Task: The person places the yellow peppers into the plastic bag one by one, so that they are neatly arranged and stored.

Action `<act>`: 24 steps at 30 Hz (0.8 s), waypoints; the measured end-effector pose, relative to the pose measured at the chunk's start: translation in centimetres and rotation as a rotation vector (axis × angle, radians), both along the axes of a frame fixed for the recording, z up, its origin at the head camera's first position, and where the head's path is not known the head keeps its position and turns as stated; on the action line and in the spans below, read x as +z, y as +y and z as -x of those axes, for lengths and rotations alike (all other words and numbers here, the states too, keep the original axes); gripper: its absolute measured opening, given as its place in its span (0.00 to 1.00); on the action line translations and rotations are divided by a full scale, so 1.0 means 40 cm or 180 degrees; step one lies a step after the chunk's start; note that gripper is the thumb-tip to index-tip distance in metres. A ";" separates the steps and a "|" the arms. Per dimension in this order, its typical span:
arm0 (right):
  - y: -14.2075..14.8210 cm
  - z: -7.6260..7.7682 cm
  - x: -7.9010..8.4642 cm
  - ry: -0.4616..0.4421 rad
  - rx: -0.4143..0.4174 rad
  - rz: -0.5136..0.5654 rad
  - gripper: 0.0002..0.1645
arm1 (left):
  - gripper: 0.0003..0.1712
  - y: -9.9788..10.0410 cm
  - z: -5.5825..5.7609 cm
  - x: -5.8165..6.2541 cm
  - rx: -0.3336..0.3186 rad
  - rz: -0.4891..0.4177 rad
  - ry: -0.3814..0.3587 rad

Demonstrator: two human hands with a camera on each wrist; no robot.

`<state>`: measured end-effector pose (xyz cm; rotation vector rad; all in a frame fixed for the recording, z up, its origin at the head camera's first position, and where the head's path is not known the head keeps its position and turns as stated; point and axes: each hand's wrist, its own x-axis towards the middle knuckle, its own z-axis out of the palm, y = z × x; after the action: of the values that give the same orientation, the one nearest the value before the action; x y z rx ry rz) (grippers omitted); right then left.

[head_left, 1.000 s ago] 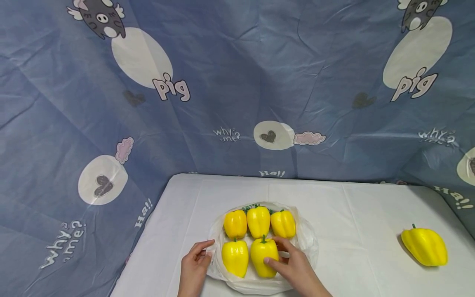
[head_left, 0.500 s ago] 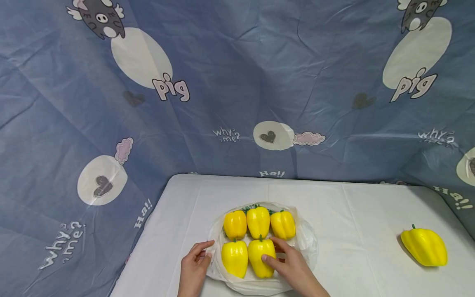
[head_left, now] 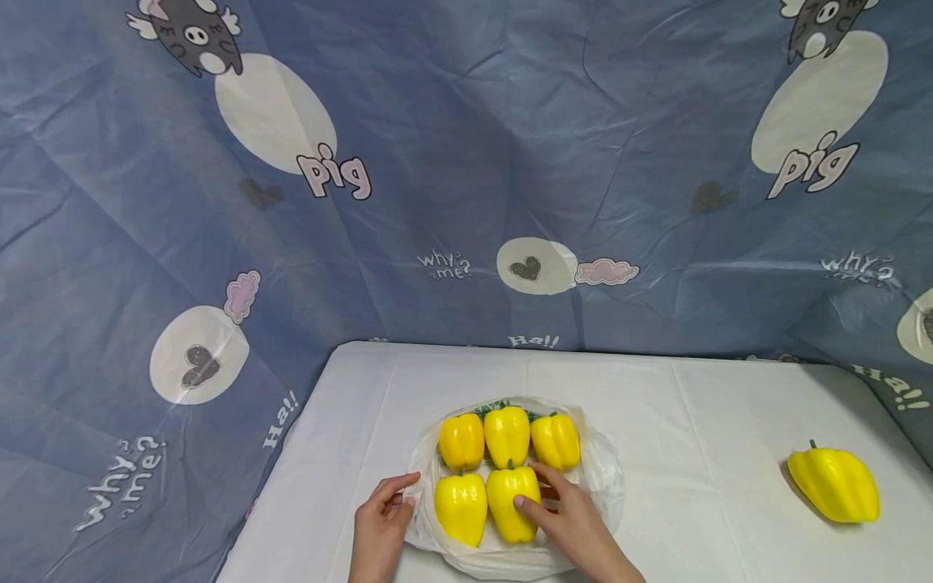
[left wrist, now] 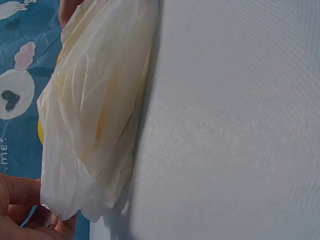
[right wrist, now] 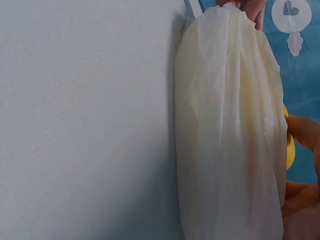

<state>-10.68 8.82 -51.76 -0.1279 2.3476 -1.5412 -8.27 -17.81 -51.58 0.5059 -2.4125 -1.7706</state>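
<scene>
A white plastic bag [head_left: 603, 478] lies spread with its mouth facing up and several yellow bell peppers inside, in a back row and a front row. My right hand [head_left: 579, 522] grips the front-right bell pepper [head_left: 504, 512], thumb on its near face and fingers at its right side. To its left sits another bell pepper [head_left: 461, 510]. My left hand [head_left: 381, 522] pinches the bag's left edge. In the left wrist view, that hand's fingers [left wrist: 22, 192] meet the bag's end. The bag's wall hides most of the peppers in both wrist views.
A lone yellow bell pepper [head_left: 834, 484] lies on its side on the white-covered table [head_left: 714, 429], far to the right of the bag. A blue printed cloth [head_left: 452, 186] hangs behind the table and along its left side.
My right hand has moved the front-right bell pepper slightly left, nearer the one beside it. The left hand stays at the bag's edge.
</scene>
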 end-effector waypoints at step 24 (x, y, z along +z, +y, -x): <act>0.015 -0.010 0.037 -0.0015 -0.0018 -0.0040 0.43 | 0.21 -0.002 0.001 -0.004 -0.0004 -0.0042 0.0109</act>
<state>-10.27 9.42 -50.29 -0.1146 2.3557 -1.5275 -8.30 -17.88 -51.75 0.4715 -2.3805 -1.7820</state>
